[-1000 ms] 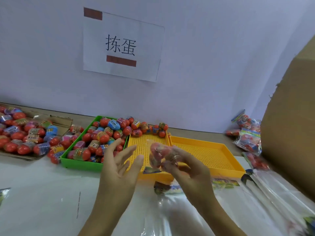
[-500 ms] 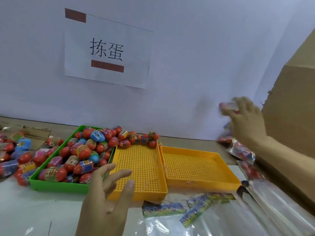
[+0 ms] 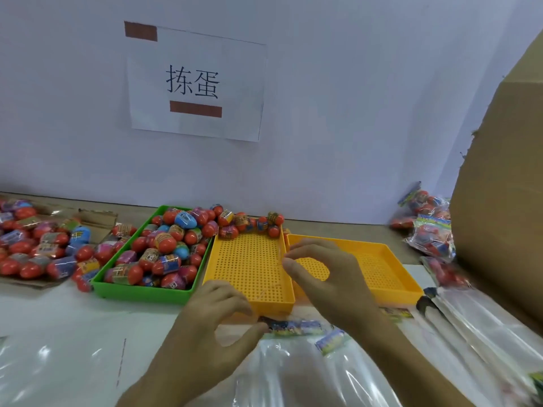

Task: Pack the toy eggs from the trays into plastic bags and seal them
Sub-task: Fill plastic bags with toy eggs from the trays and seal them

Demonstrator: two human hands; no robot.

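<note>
Cardboard box (image 3: 505, 186) running off right edge, hiding part of sealed egg bags (image 3: 430, 230). Green tray (image 3: 141, 290) holding toy eggs (image 3: 164, 245). Empty plastic bags (image 3: 293, 377) lying nearest, glare blurring edges. Left hand (image 3: 211, 327) possibly pinching bag header; right hand (image 3: 332, 277) hovering over yellow trays (image 3: 249, 265), fingers curled, holding nothing.

Lower centre, the left hand (image 3: 211, 321) pinches the printed header of a plastic bag (image 3: 293, 374) lying on the desk (image 3: 73, 333). The right hand (image 3: 332, 277) hovers curled over the yellow trays (image 3: 249, 268), perhaps empty. Toy eggs (image 3: 164, 248) fill the green tray (image 3: 141, 292) at left.
</note>
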